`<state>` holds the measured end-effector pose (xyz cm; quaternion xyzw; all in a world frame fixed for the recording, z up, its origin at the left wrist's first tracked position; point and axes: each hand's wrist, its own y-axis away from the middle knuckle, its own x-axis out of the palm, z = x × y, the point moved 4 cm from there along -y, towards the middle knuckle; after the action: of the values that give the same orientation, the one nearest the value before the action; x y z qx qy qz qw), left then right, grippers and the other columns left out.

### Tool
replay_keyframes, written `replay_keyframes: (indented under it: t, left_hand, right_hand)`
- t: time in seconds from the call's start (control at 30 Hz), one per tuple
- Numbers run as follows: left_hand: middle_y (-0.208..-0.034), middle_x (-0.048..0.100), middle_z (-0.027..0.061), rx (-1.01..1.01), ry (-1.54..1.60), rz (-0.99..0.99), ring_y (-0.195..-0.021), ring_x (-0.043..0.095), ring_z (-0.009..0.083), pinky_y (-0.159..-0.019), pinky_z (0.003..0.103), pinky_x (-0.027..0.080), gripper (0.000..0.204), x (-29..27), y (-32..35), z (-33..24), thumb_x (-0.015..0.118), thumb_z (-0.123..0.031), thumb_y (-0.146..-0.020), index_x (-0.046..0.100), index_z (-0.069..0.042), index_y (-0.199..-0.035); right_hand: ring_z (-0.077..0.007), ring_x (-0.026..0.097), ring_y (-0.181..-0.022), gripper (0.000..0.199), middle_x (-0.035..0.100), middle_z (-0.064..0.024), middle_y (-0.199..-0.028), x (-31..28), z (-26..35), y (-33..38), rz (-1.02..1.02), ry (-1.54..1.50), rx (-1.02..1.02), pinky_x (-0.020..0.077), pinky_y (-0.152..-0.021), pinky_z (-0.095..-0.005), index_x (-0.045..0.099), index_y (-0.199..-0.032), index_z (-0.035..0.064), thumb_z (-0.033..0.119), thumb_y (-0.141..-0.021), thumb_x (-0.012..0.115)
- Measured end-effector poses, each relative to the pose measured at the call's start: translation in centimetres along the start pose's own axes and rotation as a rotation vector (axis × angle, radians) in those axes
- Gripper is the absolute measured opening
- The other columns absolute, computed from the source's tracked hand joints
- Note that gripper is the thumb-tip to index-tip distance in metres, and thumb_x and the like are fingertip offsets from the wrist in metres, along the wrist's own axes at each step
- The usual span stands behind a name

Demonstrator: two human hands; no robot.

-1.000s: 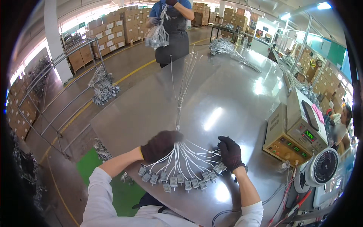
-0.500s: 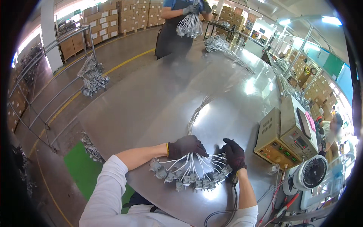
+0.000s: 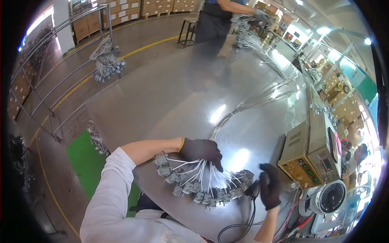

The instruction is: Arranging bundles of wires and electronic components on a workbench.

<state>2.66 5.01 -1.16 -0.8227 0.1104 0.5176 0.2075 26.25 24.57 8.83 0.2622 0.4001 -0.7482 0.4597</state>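
My left hand point(image 3: 201, 150), in a dark glove, clamps a bundle of thin white cables point(image 3: 227, 121) against the shiny metal table point(image 3: 162, 101). Below the hand the cable ends fan out in an arc, each ending in a small grey plug point(image 3: 190, 190). My right hand point(image 3: 270, 189), also gloved, sits at the right end of the fan and holds a small black probe point(image 3: 254, 189) with a black cord hanging down toward me. The cables run away from me across the table toward the far right.
A beige test instrument point(image 3: 312, 154) and a white round fan point(image 3: 328, 197) stand at the table's right edge. Another person point(image 3: 221, 20) handles cable bundles at the far end. A metal rail rack point(image 3: 60, 81) with hung cable bundles and stacked cardboard boxes stand to the left.
The cable bundle has been drawn closer and its long strands swung to the right. My right hand has dropped lower at the fan's right end and now holds the black probe.
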Motion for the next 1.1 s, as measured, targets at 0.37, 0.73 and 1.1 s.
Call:
replay_keyframes:
  t: [0.37,0.73,1.1]
  left_hand:
    - [-0.109,0.068,0.0061,0.119,-0.042,-0.088,-0.104,0.068,0.0284,-0.092,0.045,0.051,0.052,-0.3,-0.1,-0.3,0.064,-0.02,-0.087,0.068,-0.025,-0.139]
    - [-0.109,0.068,0.0077,0.121,-0.008,-0.092,-0.103,0.067,0.0314,-0.091,0.046,0.052,0.051,-0.5,-0.2,-0.3,0.065,-0.021,-0.087,0.068,-0.023,-0.138]
    - [-0.114,0.067,0.006,0.068,0.069,-0.089,-0.111,0.065,0.028,-0.099,0.042,0.046,0.055,-1.7,0.3,-1.4,0.065,-0.012,-0.084,0.067,-0.021,-0.138]
  right_hand:
    - [-0.0419,0.06,-0.132,0.069,0.061,-0.0266,-0.144,-1.2,-3.9,8.9,0.182,0.349,0.397,0.048,-0.109,-0.0487,0.042,-0.161,0.0068,0.028,-0.1,0.068]
    - [-0.0457,0.058,-0.128,0.047,0.065,-0.0273,-0.134,1.7,-3.0,10.4,0.064,0.49,0.35,0.0433,-0.111,-0.0527,0.061,-0.14,-0.004,0.028,-0.106,0.052]
    - [-0.0439,0.063,-0.119,0.047,0.069,-0.0225,-0.13,2.7,-1.3,9.2,0.034,0.683,0.407,0.0478,-0.104,-0.0524,0.061,-0.14,-0.0029,0.026,-0.103,0.054]
